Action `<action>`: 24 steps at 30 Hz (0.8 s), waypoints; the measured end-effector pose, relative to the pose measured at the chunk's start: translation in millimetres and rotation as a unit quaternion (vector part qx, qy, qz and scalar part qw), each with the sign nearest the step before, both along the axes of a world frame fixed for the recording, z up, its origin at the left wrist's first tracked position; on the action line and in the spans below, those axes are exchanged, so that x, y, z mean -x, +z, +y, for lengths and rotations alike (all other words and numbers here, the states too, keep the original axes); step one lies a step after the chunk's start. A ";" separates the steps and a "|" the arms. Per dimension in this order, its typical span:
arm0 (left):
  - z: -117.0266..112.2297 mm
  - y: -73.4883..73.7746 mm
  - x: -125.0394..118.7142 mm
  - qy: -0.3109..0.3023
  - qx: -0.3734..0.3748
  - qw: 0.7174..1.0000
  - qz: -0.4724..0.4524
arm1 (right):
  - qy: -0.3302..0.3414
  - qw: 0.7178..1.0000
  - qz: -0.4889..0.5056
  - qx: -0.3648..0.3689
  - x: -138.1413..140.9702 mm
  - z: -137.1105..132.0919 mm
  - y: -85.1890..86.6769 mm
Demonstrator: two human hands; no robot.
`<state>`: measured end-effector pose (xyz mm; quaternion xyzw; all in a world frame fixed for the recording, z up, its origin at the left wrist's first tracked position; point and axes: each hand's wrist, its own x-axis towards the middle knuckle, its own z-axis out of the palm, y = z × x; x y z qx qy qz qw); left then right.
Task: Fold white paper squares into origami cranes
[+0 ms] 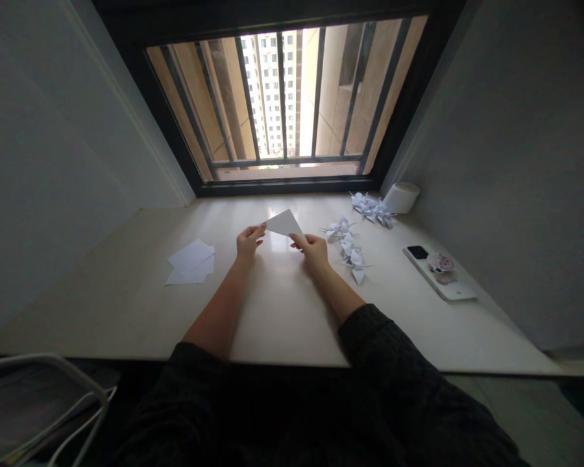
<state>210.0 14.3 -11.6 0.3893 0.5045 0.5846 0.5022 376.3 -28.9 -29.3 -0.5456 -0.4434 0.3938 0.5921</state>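
Between my two hands a piece of white paper is held up above the sill, its outline a triangle with one point upward. My left hand pinches its left corner between thumb and finger. At the lower right corner, my right hand grips the paper the same way. Several white folded paper cranes lie just right of my right hand. To the left of my left hand rests a small stack of loose white paper sheets.
A pile of more folded paper cranes lies at the back right beside a white roll. A white phone with a round grip lies on the right of the pale sill. Behind stands a barred window; walls flank both sides.
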 end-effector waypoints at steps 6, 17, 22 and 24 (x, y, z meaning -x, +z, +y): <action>-6.1 2.5 -5.9 -0.068 0.012 0.997 -0.030 | -0.077 0.994 0.073 -0.021 -1.4 3.7 -1.9; -4.7 1.1 0.8 -0.086 0.015 0.995 -0.049 | -0.076 0.992 0.100 -0.013 2.5 3.0 -1.5; -3.6 -1.4 2.7 -0.103 0.003 0.994 -0.045 | -0.073 0.993 0.095 -0.006 1.3 4.2 -3.4; -2.5 -2.8 3.6 -0.104 0.004 0.994 -0.046 | -0.073 0.993 0.091 -0.004 0.8 4.7 -3.3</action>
